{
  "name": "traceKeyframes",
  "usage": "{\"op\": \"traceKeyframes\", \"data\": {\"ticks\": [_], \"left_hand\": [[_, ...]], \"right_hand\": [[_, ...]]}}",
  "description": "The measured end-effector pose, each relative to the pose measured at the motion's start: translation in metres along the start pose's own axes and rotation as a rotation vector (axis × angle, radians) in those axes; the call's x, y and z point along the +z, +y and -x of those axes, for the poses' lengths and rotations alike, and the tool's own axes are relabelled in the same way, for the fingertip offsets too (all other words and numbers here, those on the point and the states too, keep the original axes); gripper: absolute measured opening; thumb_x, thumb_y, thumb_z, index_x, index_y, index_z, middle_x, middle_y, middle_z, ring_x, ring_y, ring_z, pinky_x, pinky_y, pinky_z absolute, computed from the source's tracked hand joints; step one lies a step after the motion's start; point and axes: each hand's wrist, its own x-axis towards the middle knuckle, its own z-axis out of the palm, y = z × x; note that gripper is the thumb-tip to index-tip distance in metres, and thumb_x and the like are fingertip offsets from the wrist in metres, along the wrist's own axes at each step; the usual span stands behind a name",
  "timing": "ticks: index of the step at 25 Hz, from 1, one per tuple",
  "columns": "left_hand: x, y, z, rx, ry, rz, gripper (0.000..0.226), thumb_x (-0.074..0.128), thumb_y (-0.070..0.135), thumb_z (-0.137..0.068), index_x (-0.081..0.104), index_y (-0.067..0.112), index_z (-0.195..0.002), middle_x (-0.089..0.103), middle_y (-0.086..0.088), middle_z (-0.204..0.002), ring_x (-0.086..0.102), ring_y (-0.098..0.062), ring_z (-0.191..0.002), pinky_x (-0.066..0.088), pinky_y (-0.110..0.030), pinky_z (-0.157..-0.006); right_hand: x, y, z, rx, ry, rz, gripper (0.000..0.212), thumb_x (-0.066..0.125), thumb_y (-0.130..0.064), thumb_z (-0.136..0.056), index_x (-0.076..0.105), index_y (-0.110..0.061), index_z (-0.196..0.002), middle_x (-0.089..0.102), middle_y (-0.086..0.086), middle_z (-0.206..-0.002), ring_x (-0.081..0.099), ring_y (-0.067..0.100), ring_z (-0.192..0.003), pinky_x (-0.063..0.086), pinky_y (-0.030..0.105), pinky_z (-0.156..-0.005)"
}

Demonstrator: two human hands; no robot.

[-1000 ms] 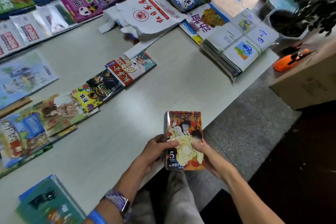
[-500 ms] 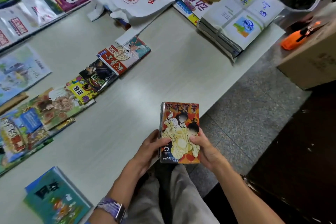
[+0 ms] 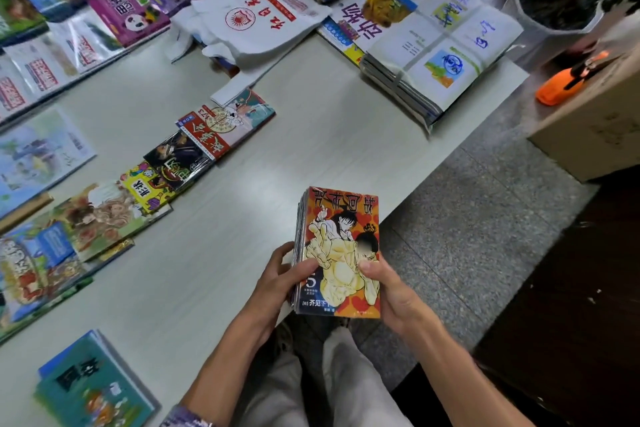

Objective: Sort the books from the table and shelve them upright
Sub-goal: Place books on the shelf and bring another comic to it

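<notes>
My left hand and right hand clasp a stack of manga over the bench's near edge. Only my thumbs pin the top cover; slippery covers could fan out and fall.

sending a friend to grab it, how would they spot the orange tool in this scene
Start at the long pale table, then look past its far right corner to the brown cardboard box on the floor. The orange tool lies on top of that box, the only bright orange thing there, with black parts on it.
</notes>
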Motion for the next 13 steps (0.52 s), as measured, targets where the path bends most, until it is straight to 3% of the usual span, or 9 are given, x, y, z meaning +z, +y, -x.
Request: {"op": "traceKeyframes", "data": {"ticks": [3,5,9,13], "left_hand": [[0.007,0.027,0.013,0.096,-0.05,-0.023,0.093,0.08,0.058,-0.052,0.045,0.038,-0.136,0.071,-0.006,-0.116,0.074,-0.022,-0.096,0.058,-0.035,-0.081],[0.01,0.047,0.021,0.155,-0.111,-0.065,0.088,0.078,0.058,-0.053,0.046,0.041,-0.134,0.074,-0.001,-0.112,0.074,-0.022,-0.098,0.057,-0.036,-0.085],[0.015,0.07,0.044,0.244,-0.25,-0.138,0.081,0.075,0.057,-0.056,0.047,0.042,-0.131,0.074,-0.001,-0.113,0.073,-0.028,-0.1,0.054,-0.047,-0.095],[0.016,0.077,0.068,0.304,-0.405,-0.238,0.08,0.071,0.06,-0.056,0.047,0.044,-0.13,0.074,0.0,-0.113,0.073,-0.024,-0.099,0.059,-0.039,-0.086]], "right_hand": [[0.005,-0.013,0.015,-0.14,-0.049,-0.003,0.103,0.093,-0.037,-0.063,0.038,-0.023,-0.149,0.059,0.021,-0.142,0.058,0.045,-0.128,0.046,0.064,-0.105],[0.009,-0.022,0.026,-0.227,-0.047,0.01,0.099,0.093,-0.03,-0.065,0.038,-0.03,-0.148,0.057,0.021,-0.144,0.054,0.047,-0.131,0.037,0.069,-0.11],[0.024,-0.022,0.064,-0.376,-0.011,0.017,0.1,0.094,-0.023,-0.065,0.039,-0.034,-0.147,0.058,0.02,-0.142,0.055,0.045,-0.13,0.042,0.068,-0.106],[0.051,0.004,0.111,-0.508,0.102,-0.093,0.104,0.096,-0.021,-0.06,0.039,-0.03,-0.147,0.061,0.021,-0.138,0.06,0.045,-0.125,0.054,0.059,-0.095]]}}
